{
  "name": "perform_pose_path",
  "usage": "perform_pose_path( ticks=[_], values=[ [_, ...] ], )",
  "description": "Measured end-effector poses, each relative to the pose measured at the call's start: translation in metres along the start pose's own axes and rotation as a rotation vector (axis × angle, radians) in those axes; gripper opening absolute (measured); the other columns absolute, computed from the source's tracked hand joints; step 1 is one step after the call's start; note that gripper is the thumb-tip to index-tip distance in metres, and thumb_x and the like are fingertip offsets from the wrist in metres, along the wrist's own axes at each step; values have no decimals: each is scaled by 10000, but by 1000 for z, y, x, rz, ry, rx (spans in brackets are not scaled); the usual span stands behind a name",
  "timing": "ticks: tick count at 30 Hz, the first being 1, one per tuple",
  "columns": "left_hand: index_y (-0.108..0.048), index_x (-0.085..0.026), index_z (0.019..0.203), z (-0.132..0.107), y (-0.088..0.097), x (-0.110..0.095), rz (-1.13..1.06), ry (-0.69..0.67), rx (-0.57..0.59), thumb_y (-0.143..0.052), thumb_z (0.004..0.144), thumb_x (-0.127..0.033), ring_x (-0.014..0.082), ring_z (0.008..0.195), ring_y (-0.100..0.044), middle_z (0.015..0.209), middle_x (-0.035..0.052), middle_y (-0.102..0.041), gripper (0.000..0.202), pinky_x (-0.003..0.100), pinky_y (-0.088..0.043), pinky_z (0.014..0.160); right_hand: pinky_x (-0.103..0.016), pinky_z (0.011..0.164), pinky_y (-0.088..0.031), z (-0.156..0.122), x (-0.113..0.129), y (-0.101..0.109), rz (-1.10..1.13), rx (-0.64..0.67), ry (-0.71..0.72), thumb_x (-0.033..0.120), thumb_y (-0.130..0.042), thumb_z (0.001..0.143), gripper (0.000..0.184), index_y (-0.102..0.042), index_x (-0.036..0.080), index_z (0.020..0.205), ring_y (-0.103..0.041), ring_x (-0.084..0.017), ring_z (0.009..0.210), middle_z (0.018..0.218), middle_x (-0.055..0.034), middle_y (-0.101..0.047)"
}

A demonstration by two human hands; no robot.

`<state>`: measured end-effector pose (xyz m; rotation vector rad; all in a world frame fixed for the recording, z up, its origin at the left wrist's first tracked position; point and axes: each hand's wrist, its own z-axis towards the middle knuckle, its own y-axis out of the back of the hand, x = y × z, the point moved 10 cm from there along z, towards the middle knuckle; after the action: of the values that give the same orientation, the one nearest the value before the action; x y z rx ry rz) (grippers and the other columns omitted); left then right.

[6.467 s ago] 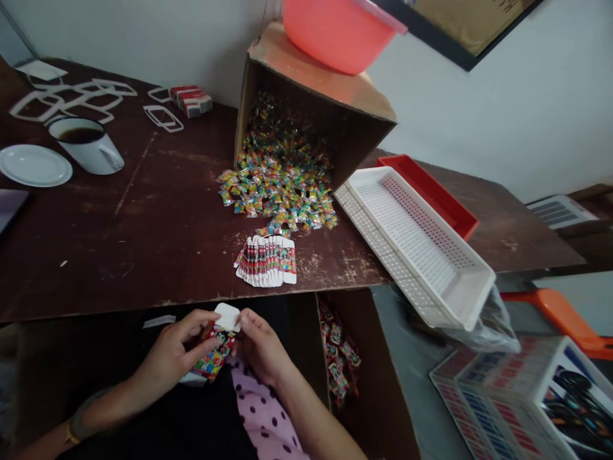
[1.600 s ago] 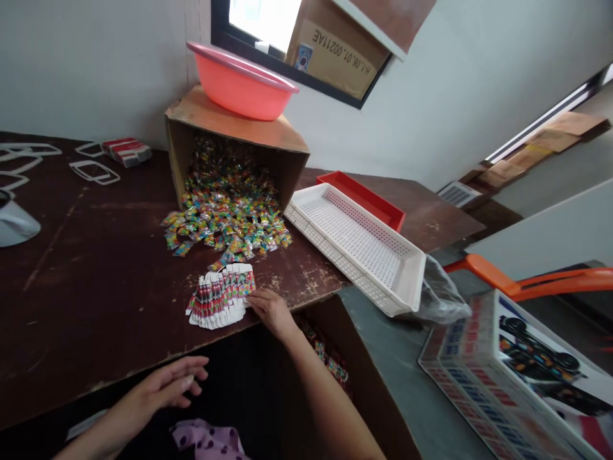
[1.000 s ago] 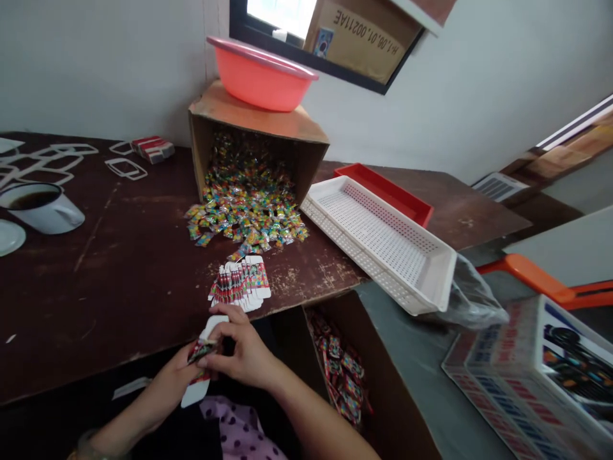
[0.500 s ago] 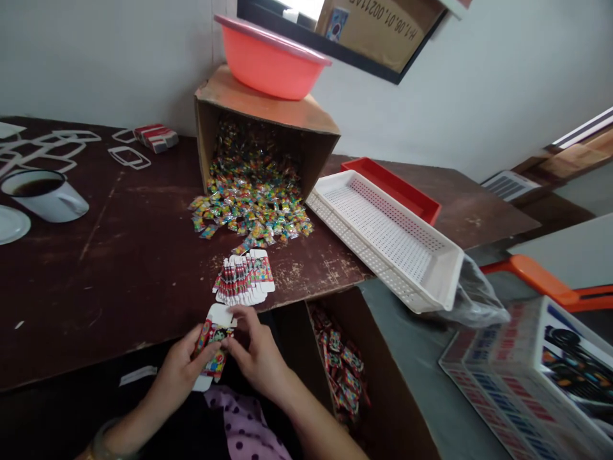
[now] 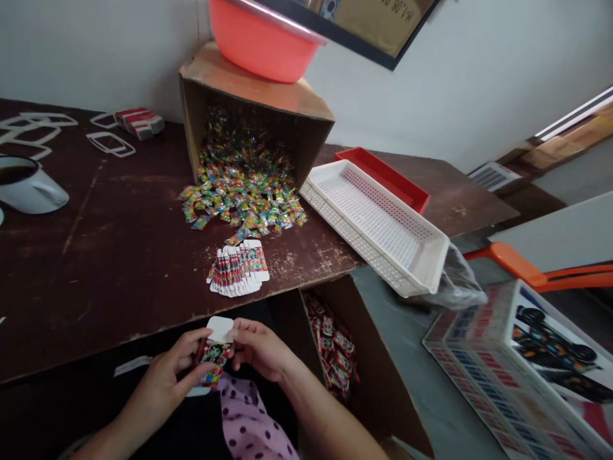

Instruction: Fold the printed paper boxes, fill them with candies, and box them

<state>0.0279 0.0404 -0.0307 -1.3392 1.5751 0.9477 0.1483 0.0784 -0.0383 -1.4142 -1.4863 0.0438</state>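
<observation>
A small printed carton (image 5: 215, 355) with white end flaps is held up over my lap, its upper flap standing open. My left hand (image 5: 178, 364) grips it from the left, thumb across the front and fingers behind. At its upper right, my right hand (image 5: 256, 348) pinches the edge beside the white flap. Just beyond, on the table, lies a fanned stack of flat cartons (image 5: 238, 268). Behind the stack, small wrapped candies (image 5: 246, 198) spill out of a cardboard box (image 5: 258, 96) lying on its side.
Below the table edge at right, an open cardboard box (image 5: 378, 370) holds filled cartons (image 5: 335, 351). A white perforated tray (image 5: 378, 223) and red tray (image 5: 383, 179) lie to the right. A mug (image 5: 33, 185) stands at left; a pink basin (image 5: 263, 41) tops the candy box.
The carton has turned more upright in my hands. My right hand has shifted to its upper right edge, with its fingers curling more. The whole view has moved slightly.
</observation>
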Motion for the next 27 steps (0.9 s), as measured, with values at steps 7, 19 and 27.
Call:
perform_pose_path(
  ticks=[7,19,27],
  values=[
    [-744,-236,821,-7,8,-13,1,50,-83,-685,815,-416,245,776,-698,770,11,-766,189,285,-532,728,-225,587,-462,7,4,-8,-540,120,-14,409,-788,705,343,-719,126,886,-542,-75,557,714,18,-636],
    [-692,-178,1195,-19,-3,29,-625,397,4,-651,784,-303,344,1244,-584,1212,106,-751,431,473,-415,1068,-260,845,-507,-16,38,-67,-946,106,494,317,-522,970,294,-740,159,1086,-664,-161,930,979,-77,-727],
    [-547,-299,1386,-27,-1,10,-426,365,131,-773,747,-285,311,1387,-443,1454,34,-595,678,424,-354,1140,-296,983,-446,-27,38,-81,-1228,401,625,294,-532,969,338,-642,157,1257,-584,-160,1091,1153,-93,-668]
  ],
)
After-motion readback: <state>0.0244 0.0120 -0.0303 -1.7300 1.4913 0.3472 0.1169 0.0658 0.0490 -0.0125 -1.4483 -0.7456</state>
